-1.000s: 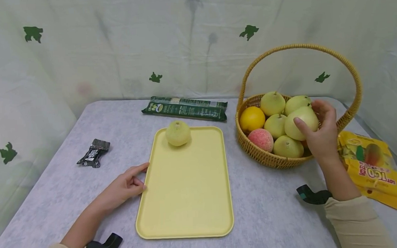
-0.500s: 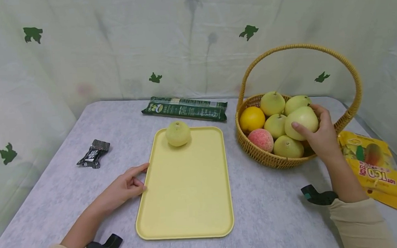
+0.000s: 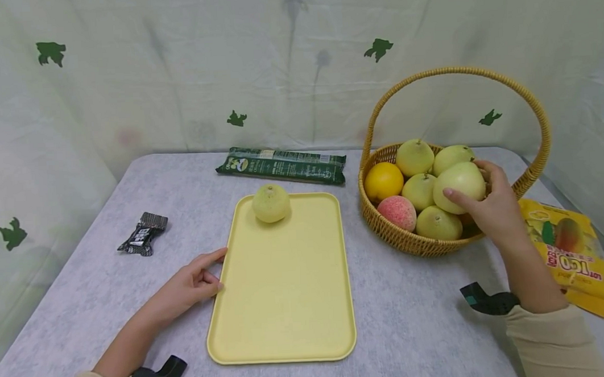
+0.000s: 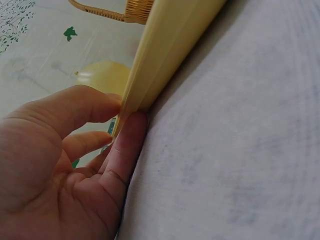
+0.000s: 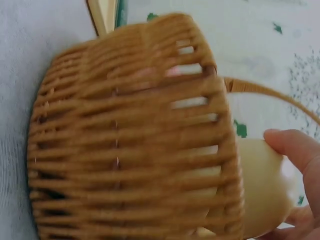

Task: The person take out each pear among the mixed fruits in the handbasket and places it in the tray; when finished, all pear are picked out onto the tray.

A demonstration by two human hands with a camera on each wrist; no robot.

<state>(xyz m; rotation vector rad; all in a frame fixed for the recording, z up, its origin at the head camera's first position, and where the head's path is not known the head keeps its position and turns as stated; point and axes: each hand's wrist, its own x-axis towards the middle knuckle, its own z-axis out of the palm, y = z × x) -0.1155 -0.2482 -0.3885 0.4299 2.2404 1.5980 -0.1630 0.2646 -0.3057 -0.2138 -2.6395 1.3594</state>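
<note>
My left hand [image 3: 186, 283] pinches the left rim of a pale yellow rectangular tray [image 3: 287, 292]. In the left wrist view one fingertip [image 4: 134, 125] lies against the tray's edge near the cloth. A round yellow-green pear [image 3: 271, 204] sits at the tray's far left corner. On the right, my right hand [image 3: 492, 207] grips a smooth, pale green pear [image 3: 458, 186] at the right side of a wicker basket [image 3: 402, 237]. The thumb is at its near side and the fingers curl round its far right side. Part of this pear shows above the basket rim in the right wrist view.
The basket also holds several yellow-green pears [image 3: 438, 223], a pink peach [image 3: 397, 212] and an orange-yellow fruit [image 3: 383, 182]; its tall handle [image 3: 454, 70] arches overhead. Around lie a green packet [image 3: 282, 165], a small black wrapped snack [image 3: 142, 233] and a yellow bag [image 3: 569, 254].
My right wrist and forearm have shifted slightly right and the fingers have settled round the pear, which has barely moved. The left hand and tray stay in place.
</note>
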